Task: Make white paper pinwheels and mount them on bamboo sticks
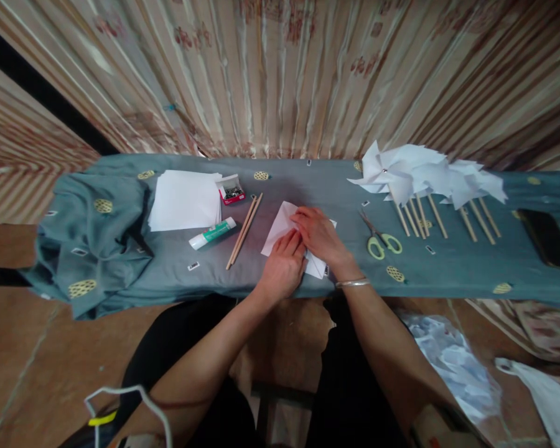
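Note:
A white sheet of paper [280,218] with fold creases lies on the cloth right in front of me. My left hand [284,264] is closed on its near part, fingertips at the middle. From the right, my right hand [321,235] reaches across the same sheet, its fingers bent and pressing beside the left fingertips. Both hands hide much of the paper, and a folded corner shows below them. Just left lie wooden sticks [245,230]. To the right rests a pair of scissors [380,239] with green handles.
A stack of white paper [185,200], a glue stick [212,233] and an open box of pins [231,190] sit at left. Several finished paper pinwheels [429,171] on sticks lie at right, near a dark phone [547,238]. A plastic bag [452,361] of white paper is below.

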`<state>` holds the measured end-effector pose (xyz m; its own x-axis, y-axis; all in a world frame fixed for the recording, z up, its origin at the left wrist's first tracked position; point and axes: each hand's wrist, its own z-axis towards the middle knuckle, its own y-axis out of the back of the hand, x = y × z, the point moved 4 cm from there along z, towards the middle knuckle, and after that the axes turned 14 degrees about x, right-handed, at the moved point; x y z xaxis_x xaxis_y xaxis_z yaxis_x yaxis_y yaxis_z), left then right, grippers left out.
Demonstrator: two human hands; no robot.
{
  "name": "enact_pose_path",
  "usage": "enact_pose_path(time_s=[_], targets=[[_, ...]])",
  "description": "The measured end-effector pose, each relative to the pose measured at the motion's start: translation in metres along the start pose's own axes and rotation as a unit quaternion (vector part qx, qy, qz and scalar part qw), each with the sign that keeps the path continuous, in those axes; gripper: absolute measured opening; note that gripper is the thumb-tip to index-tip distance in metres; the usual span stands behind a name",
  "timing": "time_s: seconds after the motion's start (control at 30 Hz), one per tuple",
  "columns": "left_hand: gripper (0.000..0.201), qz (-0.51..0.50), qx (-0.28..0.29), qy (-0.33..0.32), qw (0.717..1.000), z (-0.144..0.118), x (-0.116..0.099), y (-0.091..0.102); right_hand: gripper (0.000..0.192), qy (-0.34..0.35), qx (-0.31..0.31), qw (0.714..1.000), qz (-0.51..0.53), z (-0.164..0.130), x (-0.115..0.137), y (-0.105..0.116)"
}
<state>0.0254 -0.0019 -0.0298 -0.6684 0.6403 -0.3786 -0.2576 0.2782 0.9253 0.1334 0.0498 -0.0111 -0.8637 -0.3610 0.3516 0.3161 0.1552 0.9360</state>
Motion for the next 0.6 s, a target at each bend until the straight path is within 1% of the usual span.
enact_pose_path(time_s=[0.13, 0.2, 0.3, 0.4, 0.6], targets=[[0.044, 0.001, -0.007, -0.003, 1.000, -0.0012, -0.0004, -0.0008, 0.036, -0.006, 0.015, 1.000, -0.005, 0.0024, -0.0027, 0.0000], [0.044, -0.002, -0.010, -0.001, 1.000, -0.0017, -0.0002, -0.0005, 0.036, -0.006, 0.009, 1.000, -0.006, 0.0022, -0.0028, 0.0006], [0.045, -0.004, -0.008, -0.002, 1.000, -0.0018, -0.0003, -0.0002, 0.036, 0.000, 0.003, 1.000, -0.013, 0.0013, -0.0012, 0.0014], [0.046, -0.002, -0.004, -0.001, 1.000, -0.0015, -0.0003, -0.0001, 0.034, 0.003, 0.011, 1.000, -0.025, 0.0016, 0.0003, 0.0016], [0.045, 0.004, -0.001, 0.002, 1.000, -0.0022, -0.0006, -0.0003, 0.035, -0.012, 0.024, 0.999, -0.029, 0.0077, 0.0024, 0.0045]])
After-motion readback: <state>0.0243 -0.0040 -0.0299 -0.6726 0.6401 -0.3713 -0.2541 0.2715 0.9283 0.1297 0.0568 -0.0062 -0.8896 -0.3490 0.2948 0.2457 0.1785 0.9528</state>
